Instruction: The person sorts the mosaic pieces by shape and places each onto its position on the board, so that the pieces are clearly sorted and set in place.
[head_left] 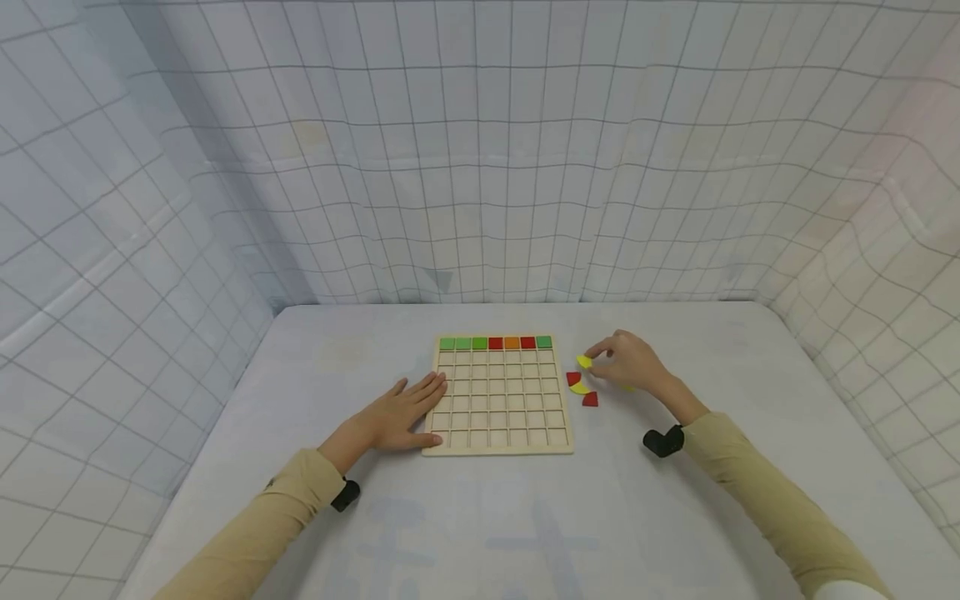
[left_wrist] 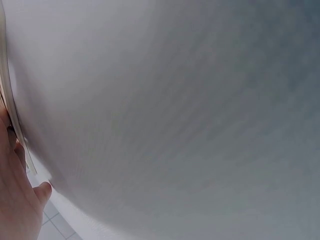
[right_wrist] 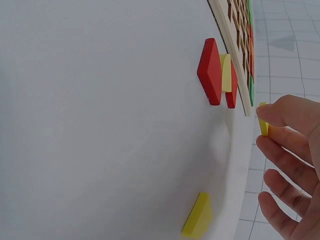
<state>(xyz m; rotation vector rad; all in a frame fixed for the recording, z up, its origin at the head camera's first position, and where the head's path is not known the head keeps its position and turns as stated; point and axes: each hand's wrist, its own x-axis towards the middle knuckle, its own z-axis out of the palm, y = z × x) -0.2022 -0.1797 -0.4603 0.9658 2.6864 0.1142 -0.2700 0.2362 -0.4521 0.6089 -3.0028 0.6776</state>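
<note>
A wooden grid board (head_left: 498, 408) lies flat on the table, its top row filled with green, red and orange square tiles (head_left: 512, 342). My left hand (head_left: 401, 412) rests on the board's left edge with fingers straight. To the right of the board, my right hand (head_left: 628, 362) pinches a small yellow piece (right_wrist: 263, 120) between thumb and fingers. Below it sit two red pieces (right_wrist: 210, 72) with a yellow curved piece (head_left: 580, 388) between them. Another yellow piece (right_wrist: 198, 216) lies on the table, mostly hidden under the right hand in the head view.
The white table (head_left: 495, 517) reaches back to a wall of white cloth with a grid pattern (head_left: 480, 167). Similar cloth hangs at both sides. A dark wrist device (head_left: 663, 442) is on the right wrist, another (head_left: 346, 495) on the left.
</note>
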